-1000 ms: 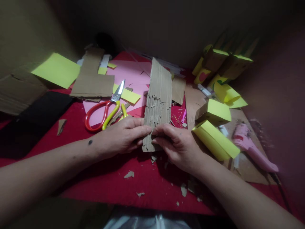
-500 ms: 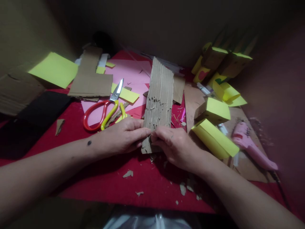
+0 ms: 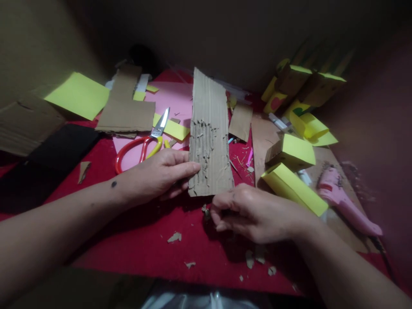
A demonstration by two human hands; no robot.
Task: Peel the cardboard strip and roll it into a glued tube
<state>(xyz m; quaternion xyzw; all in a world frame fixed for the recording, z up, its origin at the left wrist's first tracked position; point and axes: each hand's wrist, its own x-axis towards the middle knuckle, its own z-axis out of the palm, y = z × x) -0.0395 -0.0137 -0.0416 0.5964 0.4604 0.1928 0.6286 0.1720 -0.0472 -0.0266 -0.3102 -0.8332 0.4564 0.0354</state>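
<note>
A long cardboard strip (image 3: pixel 210 133) stands tilted up in the middle, its surface layer partly peeled so that ridges and ragged bits show. My left hand (image 3: pixel 169 171) grips its lower left edge, thumb on the front and fingers behind. Just below the strip's lower right corner, my right hand (image 3: pixel 240 212) is closed with its fingertips pressed together, apart from the strip. A small torn scrap (image 3: pixel 205 210) shows beside those fingertips; whether they hold it is unclear. More paper scraps (image 3: pixel 174 237) lie on the red cloth (image 3: pixel 138 244) below.
Scissors (image 3: pixel 159 126) with red and yellow handles lie on pink paper left of the strip, near cut cardboard (image 3: pixel 128 113). At the right are yellow-covered boxes (image 3: pixel 294 150) and a pink glue gun (image 3: pixel 347 199). Yellow paper (image 3: pixel 79 95) sits at the left.
My right hand has left the strip and moved down and slightly right. The strip has shifted up and left in my left hand, showing more of its peeled surface.
</note>
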